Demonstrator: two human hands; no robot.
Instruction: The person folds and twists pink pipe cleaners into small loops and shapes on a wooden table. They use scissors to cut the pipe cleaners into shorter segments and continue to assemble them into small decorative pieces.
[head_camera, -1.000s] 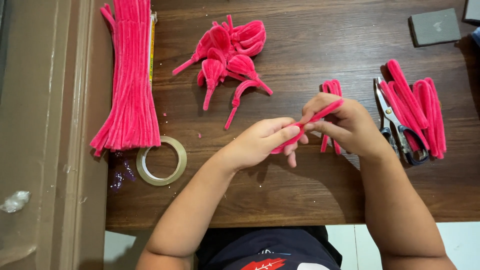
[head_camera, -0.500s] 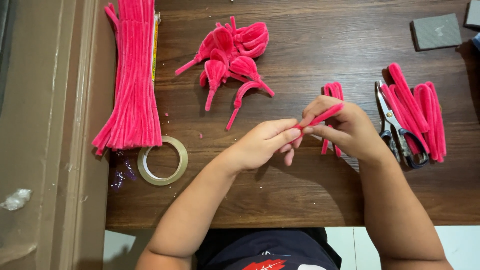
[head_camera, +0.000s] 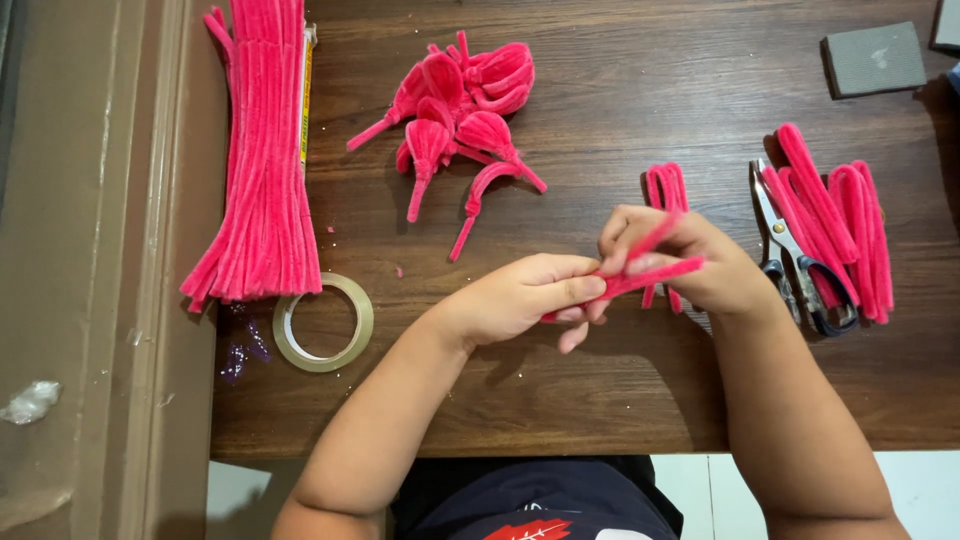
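From the head camera: one folded pink pipe cleaner (head_camera: 640, 272) is pinched between both hands above the dark wooden counter (head_camera: 620, 390). The left hand (head_camera: 520, 300) has its fingers clamped on its near end; the right hand (head_camera: 690, 265) has its fingers closed around the far end. One tape ring (head_camera: 323, 322) lies well left of the hands; one pair of scissors (head_camera: 795, 255) lies just right of them. Beyond the tape ring lies one long bundle of straight pipe cleaners (head_camera: 262, 150).

A dark brown wooden table (head_camera: 620, 400) fills most of the frame. At the upper left lies a long bundle of straight pink fuzzy wires (head_camera: 262, 150). Just below it sits a clear tape ring (head_camera: 323, 322). At the top middle is a pile of pink folded fuzzy petals (head_camera: 465, 100). On the right lie silver scissors with dark handles (head_camera: 795, 250) beside bent pink fuzzy loops (head_camera: 840, 215). A small grey block (head_camera: 873, 58) rests at the upper right.
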